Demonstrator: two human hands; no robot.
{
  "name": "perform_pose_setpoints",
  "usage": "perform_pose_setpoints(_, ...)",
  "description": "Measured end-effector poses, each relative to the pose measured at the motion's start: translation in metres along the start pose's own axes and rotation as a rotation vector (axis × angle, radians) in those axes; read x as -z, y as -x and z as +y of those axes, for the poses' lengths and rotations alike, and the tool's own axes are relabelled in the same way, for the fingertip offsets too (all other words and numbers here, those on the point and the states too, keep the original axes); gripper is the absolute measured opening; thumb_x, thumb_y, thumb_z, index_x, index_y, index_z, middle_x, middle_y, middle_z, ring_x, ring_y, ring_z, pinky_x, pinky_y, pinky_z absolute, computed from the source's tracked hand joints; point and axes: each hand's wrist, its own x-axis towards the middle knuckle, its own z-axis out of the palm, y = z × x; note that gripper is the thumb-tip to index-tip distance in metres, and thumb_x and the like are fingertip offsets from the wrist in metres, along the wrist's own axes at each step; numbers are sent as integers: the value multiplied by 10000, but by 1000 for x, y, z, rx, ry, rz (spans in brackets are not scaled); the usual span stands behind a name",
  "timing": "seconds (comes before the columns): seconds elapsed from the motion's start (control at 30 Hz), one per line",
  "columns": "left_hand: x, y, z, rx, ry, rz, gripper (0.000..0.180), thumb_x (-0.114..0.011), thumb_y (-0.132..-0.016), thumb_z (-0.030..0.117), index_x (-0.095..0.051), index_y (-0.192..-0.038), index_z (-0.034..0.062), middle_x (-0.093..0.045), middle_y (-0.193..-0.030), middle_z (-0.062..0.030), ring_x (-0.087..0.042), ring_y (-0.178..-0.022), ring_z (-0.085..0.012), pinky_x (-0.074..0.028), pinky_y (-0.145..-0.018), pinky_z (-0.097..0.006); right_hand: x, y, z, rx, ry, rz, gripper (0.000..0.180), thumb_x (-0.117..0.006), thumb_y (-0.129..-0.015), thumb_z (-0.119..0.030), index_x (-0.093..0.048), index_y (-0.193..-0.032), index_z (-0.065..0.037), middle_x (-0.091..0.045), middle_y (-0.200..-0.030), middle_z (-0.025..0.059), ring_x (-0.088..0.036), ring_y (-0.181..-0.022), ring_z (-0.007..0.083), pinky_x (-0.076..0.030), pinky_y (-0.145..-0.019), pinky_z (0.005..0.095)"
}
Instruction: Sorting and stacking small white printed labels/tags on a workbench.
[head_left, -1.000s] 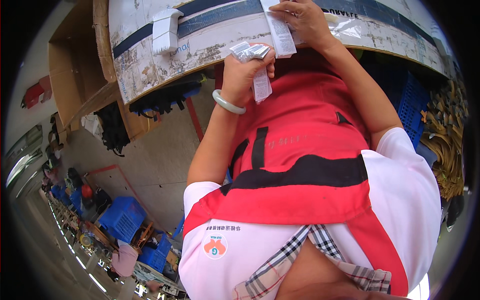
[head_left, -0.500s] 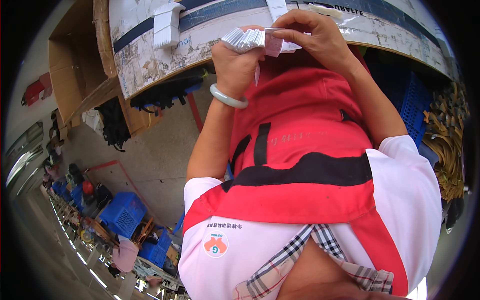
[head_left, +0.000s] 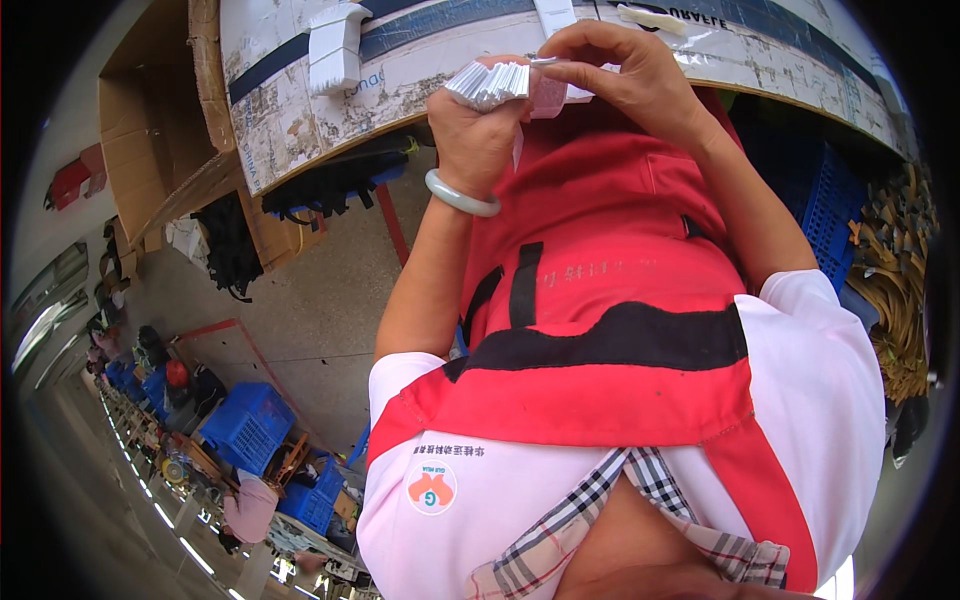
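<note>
At the near edge of the worktable, my left hand [head_left: 470, 140] is closed around a fanned bundle of thin white strips [head_left: 490, 86], their ends pointing up. My right hand [head_left: 632, 72] meets it from the other side, thumb and index finger pinched together on a thin pale edge [head_left: 543, 61] beside the bundle. Below that pinch hangs a see-through pinkish piece [head_left: 548, 98], partly hidden by the fingers. A narrow white tail shows under my left hand. What exactly the right fingertips grip is too small to tell.
On the scuffed white tabletop [head_left: 300, 130] lie a stack of white strips [head_left: 335, 55], another white stack [head_left: 556, 14] and a pale flat piece [head_left: 652, 20]. An open cardboard box [head_left: 150, 120] stands left; a blue crate [head_left: 825, 215] and brown pieces [head_left: 890, 290] are at right.
Both hands have shifted very slightly, still together at the bundle. The thin piece at the right fingertips has tilted a little. The stacks on the table look the same.
</note>
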Motion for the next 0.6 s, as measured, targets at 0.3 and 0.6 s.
perform_pose_setpoints(0.3,-4,0,-1,32,10,7,120,-726,-840,14,-715,-953,-23,-670,-757,-21,-598,-660,-70,-481,-584,-219,2,2,7,-46,-68,-45,165,-673,-935,-135,-692,-1028,0,-676,-953,23,-622,-901,93,-510,-859,249)
perform_pose_setpoints(0.6,-1,4,-4,43,-2,6,123,-725,-875,57,-711,-974,-13,-646,-706,-21,-577,-600,-86,-469,-564,-233,6,2,-3,-101,-28,-66,187,-642,-959,-157,-680,-1045,4,-673,-956,15,-601,-915,85,-499,-849,246)
